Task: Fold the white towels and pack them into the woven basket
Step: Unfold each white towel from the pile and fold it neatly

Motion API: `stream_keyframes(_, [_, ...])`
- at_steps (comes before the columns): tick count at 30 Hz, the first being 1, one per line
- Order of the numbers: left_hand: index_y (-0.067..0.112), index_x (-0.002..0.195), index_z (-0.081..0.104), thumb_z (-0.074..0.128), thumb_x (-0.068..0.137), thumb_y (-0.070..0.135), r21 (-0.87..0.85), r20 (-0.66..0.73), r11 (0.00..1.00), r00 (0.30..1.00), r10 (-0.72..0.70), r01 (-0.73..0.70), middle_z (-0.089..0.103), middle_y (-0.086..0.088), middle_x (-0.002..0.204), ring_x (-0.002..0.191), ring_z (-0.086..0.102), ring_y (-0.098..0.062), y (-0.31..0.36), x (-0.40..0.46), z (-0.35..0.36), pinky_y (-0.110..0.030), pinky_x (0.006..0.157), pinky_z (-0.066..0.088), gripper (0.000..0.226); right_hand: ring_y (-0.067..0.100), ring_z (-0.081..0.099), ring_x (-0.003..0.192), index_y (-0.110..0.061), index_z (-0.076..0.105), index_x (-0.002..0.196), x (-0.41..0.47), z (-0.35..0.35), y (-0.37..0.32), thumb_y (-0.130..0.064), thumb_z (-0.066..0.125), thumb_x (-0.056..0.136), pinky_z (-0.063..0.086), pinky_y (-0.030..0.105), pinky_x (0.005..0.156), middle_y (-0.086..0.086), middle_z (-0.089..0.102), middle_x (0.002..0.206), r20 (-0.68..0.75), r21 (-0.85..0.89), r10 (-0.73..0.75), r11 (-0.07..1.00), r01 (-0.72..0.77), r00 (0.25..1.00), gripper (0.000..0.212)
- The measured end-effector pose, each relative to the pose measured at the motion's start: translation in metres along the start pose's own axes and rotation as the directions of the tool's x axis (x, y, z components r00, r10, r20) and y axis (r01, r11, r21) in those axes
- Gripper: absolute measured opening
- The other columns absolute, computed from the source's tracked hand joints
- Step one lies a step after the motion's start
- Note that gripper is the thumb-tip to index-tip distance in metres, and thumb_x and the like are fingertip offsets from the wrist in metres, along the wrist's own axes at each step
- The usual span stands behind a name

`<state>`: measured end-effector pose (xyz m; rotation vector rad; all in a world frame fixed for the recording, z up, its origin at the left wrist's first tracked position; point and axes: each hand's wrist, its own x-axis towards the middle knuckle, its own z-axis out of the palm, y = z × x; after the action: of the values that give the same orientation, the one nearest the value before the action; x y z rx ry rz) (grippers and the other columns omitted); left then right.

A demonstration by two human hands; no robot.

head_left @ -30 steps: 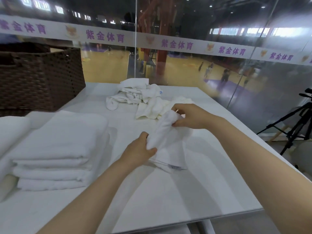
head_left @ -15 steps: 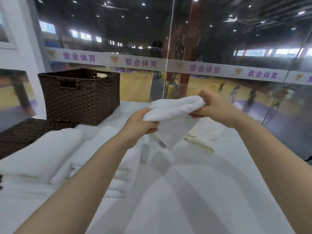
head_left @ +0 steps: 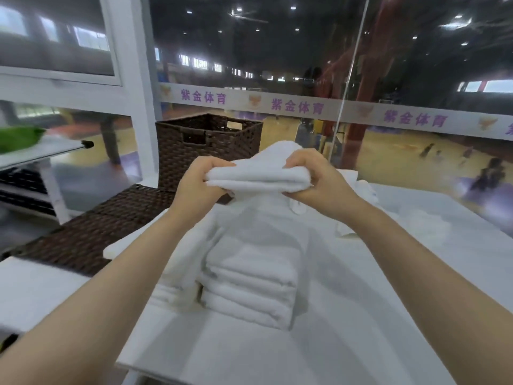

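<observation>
White folded towel (head_left: 258, 173) spans between your left hand (head_left: 198, 184) and right hand (head_left: 319, 179), both gripping its ends above the towel stack (head_left: 249, 284).

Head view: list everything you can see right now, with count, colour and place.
Folded towel: one, white, held up between both hands, in front of the basket.
Towel stack: one pile, white, on the table below the hands.
Loose towels: count unclear, white, far right of table.
Woven basket: one, dark brown, far left of table.
Woven lid or tray: one, dark brown, left of stack.
Table: one, white.
Left hand: grips towel's left end.
Right hand: grips towel's right end.
</observation>
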<state>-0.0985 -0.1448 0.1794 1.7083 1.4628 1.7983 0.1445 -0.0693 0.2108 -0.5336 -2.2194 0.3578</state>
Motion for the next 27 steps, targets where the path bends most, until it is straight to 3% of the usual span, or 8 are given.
stream_keyframes(3, [0.033, 0.098, 0.062, 0.067, 0.075, -0.017, 0.162, 0.025, 0.959, 0.973, 0.231, -0.232, 0.051, 0.007, 0.108, 0.117, 0.053, -0.006, -0.022, 0.001, -0.018, -0.019, 0.097, 0.043, 0.055, 0.008, 0.048, 0.116, -0.015, 0.057, 0.101, -0.005, 0.030, 0.006, 0.002, 0.078, 0.073, 0.037, 0.018, 0.096, -0.004, 0.049, 0.112, -0.070, -0.038, -0.067, 0.997, 0.064, 0.995, 0.039])
stream_keyframes(6, [0.027, 0.101, 0.064, 0.071, 0.074, -0.013, 0.231, 0.098, 0.928, 0.956, 0.277, -0.292, 0.046, 0.016, 0.107, 0.119, 0.048, 0.004, -0.041, 0.007, -0.033, -0.036, 0.094, 0.048, 0.049, 0.005, 0.045, 0.116, -0.007, 0.057, 0.102, -0.004, 0.045, 0.008, 0.003, 0.077, 0.073, 0.034, 0.016, 0.097, 0.001, 0.047, 0.115, -0.066, -0.042, -0.099, 0.994, 0.096, 0.993, 0.036])
stream_keyframes(9, [0.027, 0.103, 0.063, 0.070, 0.077, -0.001, 0.240, 0.164, 0.907, 0.935, 0.314, -0.347, 0.047, 0.014, 0.108, 0.121, 0.046, 0.005, -0.052, 0.004, -0.031, -0.022, 0.101, 0.040, 0.039, 0.003, 0.044, 0.117, -0.005, 0.057, 0.101, -0.008, 0.051, 0.012, 0.003, 0.077, 0.073, 0.033, 0.016, 0.098, 0.003, 0.048, 0.117, -0.070, -0.040, -0.079, 0.996, 0.076, 0.994, 0.035])
stream_keyframes(13, [0.024, 0.106, 0.062, 0.060, 0.076, -0.006, 0.250, 0.344, 0.907, 0.907, 0.243, -0.338, 0.047, 0.012, 0.113, 0.122, 0.044, 0.002, -0.065, -0.013, -0.016, -0.014, 0.102, 0.032, 0.043, 0.002, 0.041, 0.122, -0.015, 0.054, 0.103, -0.055, 0.058, 0.022, 0.001, 0.077, 0.071, 0.029, 0.013, 0.101, 0.001, 0.045, 0.121, -0.024, -0.041, 0.011, 0.999, -0.012, 1.000, 0.042])
stream_keyframes(16, [0.021, 0.108, 0.061, 0.061, 0.076, -0.009, 0.294, 0.496, 0.901, 0.857, 0.142, -0.319, 0.042, 0.016, 0.113, 0.129, 0.033, 0.010, -0.069, -0.025, -0.009, -0.009, 0.101, 0.028, 0.044, 0.002, 0.040, 0.125, -0.028, 0.049, 0.106, -0.096, 0.066, 0.031, -0.004, 0.077, 0.072, 0.030, 0.013, 0.102, -0.005, 0.040, 0.126, 0.012, -0.042, 0.077, 0.996, -0.076, 0.997, 0.050])
stream_keyframes(21, [0.023, 0.109, 0.053, 0.062, 0.067, -0.019, 0.351, 0.602, 0.820, 0.780, 0.172, -0.451, 0.035, 0.018, 0.124, 0.140, 0.020, 0.005, -0.078, -0.029, -0.002, -0.027, 0.103, 0.038, 0.060, 0.025, 0.050, 0.116, -0.020, 0.049, 0.106, -0.116, 0.080, 0.039, -0.013, 0.068, 0.077, 0.042, 0.033, 0.099, 0.000, 0.041, 0.129, -0.078, -0.229, -0.037, 0.973, 0.018, 0.996, 0.036])
stream_keyframes(24, [0.023, 0.112, 0.054, 0.058, 0.071, -0.017, 0.416, 0.587, 0.814, 0.804, 0.099, -0.404, 0.036, 0.015, 0.129, 0.138, 0.023, 0.004, -0.074, -0.036, -0.004, -0.026, 0.099, 0.042, 0.057, 0.011, 0.049, 0.121, -0.030, 0.050, 0.106, -0.116, 0.075, 0.036, -0.012, 0.071, 0.077, 0.040, 0.022, 0.098, -0.011, 0.043, 0.131, -0.004, -0.103, 0.110, 0.989, -0.110, 0.994, 0.040])
stream_keyframes(27, [0.023, 0.116, 0.053, 0.055, 0.079, -0.010, 0.479, 0.590, 0.817, 0.807, -0.028, -0.322, 0.037, 0.013, 0.133, 0.127, 0.028, 0.010, -0.071, -0.046, -0.011, -0.006, 0.089, 0.035, 0.050, 0.001, 0.048, 0.122, -0.042, 0.051, 0.105, -0.116, 0.067, 0.032, -0.012, 0.073, 0.081, 0.037, 0.013, 0.094, -0.027, 0.045, 0.129, 0.113, 0.030, 0.253, 0.966, -0.258, 0.961, 0.044])
